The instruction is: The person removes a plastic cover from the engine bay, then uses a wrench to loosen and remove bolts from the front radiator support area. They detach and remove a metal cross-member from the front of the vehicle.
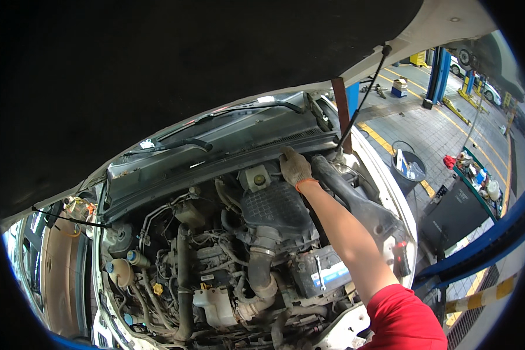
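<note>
My right hand (295, 168), in a grey glove with an orange cuff, reaches to the lower edge of the black cowl panel (233, 160), beside the pale brake-fluid reservoir (255, 177) and a black duct (338, 184). Its fingers are curled; what they hold, if anything, is hidden. Below it lie the black air-filter box (274, 207) and the battery (303, 274), with a silver wrench (319, 274) on top. A red-handled tool (401, 256) sits at the right fender. My left hand is out of view.
The raised bonnet (186, 64) hangs overhead, with a strut (361, 102) at right. Beside the car are a black bin (408, 181), a tool cart (455, 213) with bottles and a blue lift arm (490, 245). Other lifts (437, 76) and cars stand behind.
</note>
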A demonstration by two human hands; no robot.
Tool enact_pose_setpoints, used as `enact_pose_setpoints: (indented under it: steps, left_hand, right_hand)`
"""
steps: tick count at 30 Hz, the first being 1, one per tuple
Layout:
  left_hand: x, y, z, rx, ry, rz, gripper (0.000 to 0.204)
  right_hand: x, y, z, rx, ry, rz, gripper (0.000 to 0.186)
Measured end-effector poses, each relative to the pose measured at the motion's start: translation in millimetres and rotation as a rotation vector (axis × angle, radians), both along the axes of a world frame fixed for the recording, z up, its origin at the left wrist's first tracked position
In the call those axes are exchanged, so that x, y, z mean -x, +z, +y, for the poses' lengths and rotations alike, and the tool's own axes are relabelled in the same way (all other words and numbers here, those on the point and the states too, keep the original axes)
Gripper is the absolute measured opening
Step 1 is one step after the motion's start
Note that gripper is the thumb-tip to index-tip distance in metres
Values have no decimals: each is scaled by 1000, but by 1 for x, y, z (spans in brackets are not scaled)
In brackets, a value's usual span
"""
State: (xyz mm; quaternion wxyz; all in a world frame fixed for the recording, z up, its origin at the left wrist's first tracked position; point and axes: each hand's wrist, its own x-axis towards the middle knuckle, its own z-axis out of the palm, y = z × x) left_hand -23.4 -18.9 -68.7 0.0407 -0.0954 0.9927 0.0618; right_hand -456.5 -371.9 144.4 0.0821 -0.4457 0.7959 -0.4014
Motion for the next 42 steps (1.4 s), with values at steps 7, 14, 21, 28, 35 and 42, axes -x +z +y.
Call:
enact_pose_setpoints:
  steps: [7, 14, 21, 28, 35, 42]
  left_hand:
    - [29, 43, -38, -289, 175, -175, 46]
    - [31, 49, -53, -349, 217, -173, 51]
    - [28, 50, -60, -395, 274, -137, 56]
    - [25, 50, -68, -441, 321, -127, 61]
    - [28, 54, -73, -479, 327, -143, 66]
    - [31, 56, -79, -503, 305, -169, 71]
  right_hand:
    - [16, -13, -121, -130, 56, 190, 36]
    - [-14, -4, -171, -249, 90, 215, 41]
    - [-15, -16, -220, -244, 78, 373, 35]
    - [-18, -15, -248, -420, -23, 374, 23]
    - [0, -31, -267, -431, 119, 499, 25]
    - [27, -52, -243, 80, 223, 79, 33]
